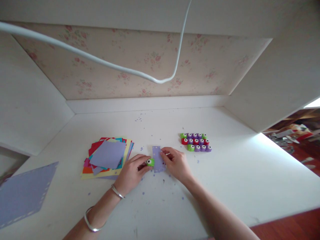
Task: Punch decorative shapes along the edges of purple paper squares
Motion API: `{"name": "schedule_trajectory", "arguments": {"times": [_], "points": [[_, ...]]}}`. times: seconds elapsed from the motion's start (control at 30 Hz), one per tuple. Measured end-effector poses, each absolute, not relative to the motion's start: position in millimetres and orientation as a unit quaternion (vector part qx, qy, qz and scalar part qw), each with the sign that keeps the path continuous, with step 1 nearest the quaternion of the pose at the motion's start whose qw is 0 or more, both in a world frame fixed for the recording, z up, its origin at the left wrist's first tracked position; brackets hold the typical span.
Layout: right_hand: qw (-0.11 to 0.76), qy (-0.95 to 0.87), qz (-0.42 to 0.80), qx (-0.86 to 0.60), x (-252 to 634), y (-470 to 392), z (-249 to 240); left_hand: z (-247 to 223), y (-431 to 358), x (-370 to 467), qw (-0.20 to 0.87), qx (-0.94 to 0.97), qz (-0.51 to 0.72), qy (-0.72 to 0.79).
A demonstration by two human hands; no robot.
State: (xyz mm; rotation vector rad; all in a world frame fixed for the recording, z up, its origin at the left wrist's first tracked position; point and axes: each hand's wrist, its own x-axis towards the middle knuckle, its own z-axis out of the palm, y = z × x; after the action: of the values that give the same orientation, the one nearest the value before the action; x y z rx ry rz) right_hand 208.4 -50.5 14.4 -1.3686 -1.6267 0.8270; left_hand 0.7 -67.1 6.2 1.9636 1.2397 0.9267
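Between the thumb and fingers of my left hand (132, 173) is a small green craft punch (150, 162) with a white round top and a dark shape on it. It sits at the left edge of a narrow purple paper strip (158, 160). My right hand (177, 164) pinches that strip at its right edge. Punched holes show along the strip's edges. Small purple paper bits lie on the table around both hands.
A stack of coloured paper (108, 155) lies on the left, with a larger purple sheet (27, 193) nearer the edge. Rows of green, purple and red punches (196, 141) stand to the right. A white cable (112, 63) hangs in front of the back wall.
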Motion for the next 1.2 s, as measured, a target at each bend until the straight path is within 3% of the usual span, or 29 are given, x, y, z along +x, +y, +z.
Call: {"name": "schedule_trajectory", "arguments": {"times": [0.5, 1.0, 1.2], "points": [[0.413, -0.544, 0.507, -0.526, 208, -42, 5, 9, -66, 2, 0.310, 0.736, 0.358, 0.484], [0.372, -0.601, 0.448, -0.547, 202, -48, 4, 8, -69, 4, 0.277, 0.762, 0.336, 0.479], [0.337, -0.656, 0.367, -0.567, 204, -50, 9, 8, -70, 7, 0.260, 0.776, 0.307, 0.486]]}}
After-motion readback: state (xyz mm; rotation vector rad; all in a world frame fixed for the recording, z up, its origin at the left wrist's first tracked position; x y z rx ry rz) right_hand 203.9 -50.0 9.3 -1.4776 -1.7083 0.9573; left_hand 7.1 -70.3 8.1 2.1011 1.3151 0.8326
